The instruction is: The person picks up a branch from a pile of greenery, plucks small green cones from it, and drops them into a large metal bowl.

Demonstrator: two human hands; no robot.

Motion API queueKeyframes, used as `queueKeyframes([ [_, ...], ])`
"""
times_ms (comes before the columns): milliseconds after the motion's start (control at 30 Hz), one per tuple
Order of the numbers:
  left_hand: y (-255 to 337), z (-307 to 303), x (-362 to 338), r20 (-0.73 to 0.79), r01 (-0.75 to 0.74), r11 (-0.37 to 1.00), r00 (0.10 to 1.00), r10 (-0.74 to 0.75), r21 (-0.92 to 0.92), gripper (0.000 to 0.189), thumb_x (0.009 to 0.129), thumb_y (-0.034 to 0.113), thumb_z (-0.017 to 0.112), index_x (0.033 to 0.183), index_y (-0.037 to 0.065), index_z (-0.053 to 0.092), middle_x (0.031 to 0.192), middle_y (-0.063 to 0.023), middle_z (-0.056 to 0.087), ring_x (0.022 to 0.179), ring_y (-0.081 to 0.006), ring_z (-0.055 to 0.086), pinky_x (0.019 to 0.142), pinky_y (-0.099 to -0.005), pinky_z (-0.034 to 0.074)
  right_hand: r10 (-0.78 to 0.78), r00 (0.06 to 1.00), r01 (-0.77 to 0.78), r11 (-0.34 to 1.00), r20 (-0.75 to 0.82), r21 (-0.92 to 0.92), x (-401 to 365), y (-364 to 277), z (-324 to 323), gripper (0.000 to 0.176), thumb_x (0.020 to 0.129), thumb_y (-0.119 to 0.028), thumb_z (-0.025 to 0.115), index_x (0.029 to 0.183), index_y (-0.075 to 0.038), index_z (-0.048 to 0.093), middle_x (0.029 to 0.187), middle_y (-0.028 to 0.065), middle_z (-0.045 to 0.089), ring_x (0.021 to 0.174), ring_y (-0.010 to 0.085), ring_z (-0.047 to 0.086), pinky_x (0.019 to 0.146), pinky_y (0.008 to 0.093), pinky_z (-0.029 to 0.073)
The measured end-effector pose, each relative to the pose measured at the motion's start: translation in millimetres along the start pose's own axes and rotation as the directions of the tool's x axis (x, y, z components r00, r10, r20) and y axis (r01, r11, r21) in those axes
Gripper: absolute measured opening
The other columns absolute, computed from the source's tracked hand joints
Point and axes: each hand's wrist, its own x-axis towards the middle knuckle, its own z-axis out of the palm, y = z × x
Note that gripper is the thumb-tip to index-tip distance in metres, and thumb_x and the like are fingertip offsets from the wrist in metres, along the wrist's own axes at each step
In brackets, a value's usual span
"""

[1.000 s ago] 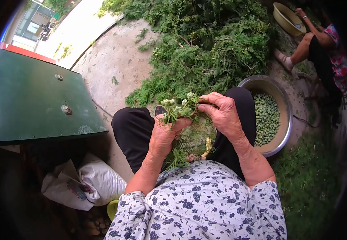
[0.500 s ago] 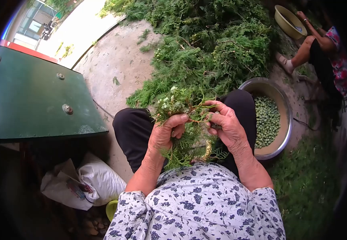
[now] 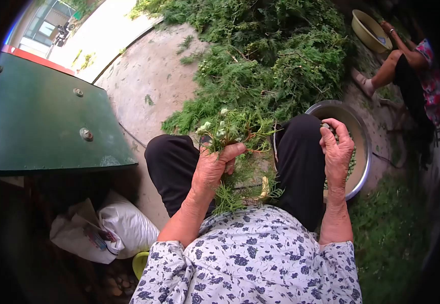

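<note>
Between my knees, my left hand (image 3: 215, 164) is closed round a green sprig (image 3: 235, 133) that bears several pale green cones (image 3: 221, 133). More of the foliage hangs below that hand, over my lap. My right hand (image 3: 338, 149) is over the near-left part of a metal basin (image 3: 362, 131), beside my right knee, with its fingers curled and a small green cone (image 3: 326, 125) at the fingertips. Small green cones lie in the basin, partly hidden by the hand.
A large heap of cut green branches (image 3: 280, 61) lies ahead. At the left are a green metal panel (image 3: 52, 116) and white sacks (image 3: 128, 225). Another person's leg (image 3: 384, 73) and a yellowish basin (image 3: 369, 33) are at the upper right.
My right hand has moved right, away from the sprig, to the metal basin. My left hand still holds the sprig between my knees.
</note>
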Motion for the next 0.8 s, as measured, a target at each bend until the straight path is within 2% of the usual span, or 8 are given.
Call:
queueKeyframes([
  [267, 2, 8, 0, 0.050, 0.061, 0.997, 0.997, -0.063, 0.049, 0.019, 0.080, 0.015, 0.068, 0.092, 0.002, 0.061, 0.076, -0.0025, 0.059, 0.058, -0.0092, 0.050, 0.051, -0.0262, 0.041, 0.023, 0.991, -0.109, 0.704, -0.131, -0.702, 14, 110, -111, 0.031, 0.087, -0.018, 0.051, 0.112, -0.002, 0.057, 0.121, 0.0136, 0.051, 0.118, 0.0274, 0.044, 0.099, 0.0362, 0.034],
  [367, -7, 3, 3, 0.017, 0.083, 0.996, 0.996, -0.083, 0.016, 0.022, 0.078, 0.013, 0.067, 0.096, 0.003, 0.061, 0.084, -0.0059, 0.062, 0.066, -0.0142, 0.055, 0.056, -0.0275, 0.043, 0.000, 0.996, -0.067, 0.634, -0.086, -0.770, 16, 143, -141, 0.033, 0.088, -0.020, 0.046, 0.114, -0.003, 0.056, 0.125, 0.0155, 0.049, 0.119, 0.0300, 0.044, 0.101, 0.0377, 0.032],
  [467, -31, -20, 18, 0.180, -0.213, 0.901, 0.972, 0.154, 0.378, 0.022, 0.073, 0.008, 0.065, 0.094, 0.006, 0.061, 0.084, -0.0092, 0.061, 0.072, -0.0219, 0.056, 0.058, -0.0286, 0.044, -0.056, 0.995, -0.028, 0.595, -0.077, -0.803, 19, 152, -145, 0.029, 0.087, -0.013, 0.048, 0.113, -0.002, 0.057, 0.120, 0.0157, 0.052, 0.112, 0.0293, 0.049, 0.095, 0.0364, 0.038],
  [500, -25, -17, 15, 0.369, -0.576, 0.411, 0.796, 0.481, 0.707, 0.024, 0.070, 0.004, 0.062, 0.094, 0.005, 0.060, 0.080, -0.0112, 0.060, 0.070, -0.0270, 0.056, 0.058, -0.0311, 0.044, -0.103, 0.993, 0.012, 0.554, -0.055, -0.833, 20, 153, -146, 0.028, 0.087, -0.011, 0.048, 0.112, -0.002, 0.057, 0.118, 0.0151, 0.054, 0.107, 0.0274, 0.054, 0.090, 0.0350, 0.043],
  [533, -22, -15, 14, 0.658, -0.633, -0.280, 0.502, 0.562, 0.722, 0.026, 0.068, 0.000, 0.059, 0.093, 0.005, 0.059, 0.076, -0.0132, 0.058, 0.068, -0.0321, 0.055, 0.059, -0.0337, 0.045, -0.104, 0.993, 0.006, 0.553, -0.062, -0.833, 21, 146, -140, 0.028, 0.087, -0.011, 0.048, 0.112, -0.002, 0.057, 0.118, 0.0151, 0.054, 0.107, 0.0274, 0.054, 0.090, 0.0350, 0.043],
  [600, -30, -15, 13, 0.553, -0.629, -0.093, 0.593, 0.585, 0.772, 0.026, 0.067, -0.001, 0.056, 0.092, 0.004, 0.057, 0.074, -0.0139, 0.057, 0.068, -0.0342, 0.055, 0.059, -0.0364, 0.045, 0.025, 0.973, -0.117, 0.911, -0.230, -0.397, 26, 128, -117, 0.026, 0.086, -0.009, 0.050, 0.110, -0.001, 0.059, 0.103, 0.0134, 0.061, 0.085, 0.0184, 0.062, 0.071, 0.0291, 0.050],
  [667, -23, -6, 9, 0.422, -0.618, 0.167, 0.686, 0.593, 0.768, 0.028, 0.066, -0.002, 0.052, 0.094, 0.002, 0.054, 0.071, -0.0160, 0.056, 0.069, -0.0386, 0.054, 0.060, -0.0423, 0.045, 0.085, 0.956, -0.186, 0.916, -0.282, -0.355, 28, 98, -104, 0.025, 0.087, -0.010, 0.051, 0.109, -0.001, 0.060, 0.090, 0.0099, 0.062, 0.074, 0.0135, 0.059, 0.063, 0.0262, 0.048],
  [800, -5, 13, 3, 0.425, -0.567, 0.143, 0.739, 0.523, 0.811, 0.032, 0.065, 0.002, 0.058, 0.097, 0.003, 0.056, 0.079, -0.0149, 0.059, 0.078, -0.0332, 0.059, 0.065, -0.0409, 0.046, 0.106, 0.979, -0.101, 0.994, -0.175, 0.037, 22, 48, -66, 0.024, 0.086, -0.018, 0.061, 0.104, -0.002, 0.063, 0.062, -0.0057, 0.047, 0.052, 0.0036, 0.039, 0.047, 0.0193, 0.032],
])
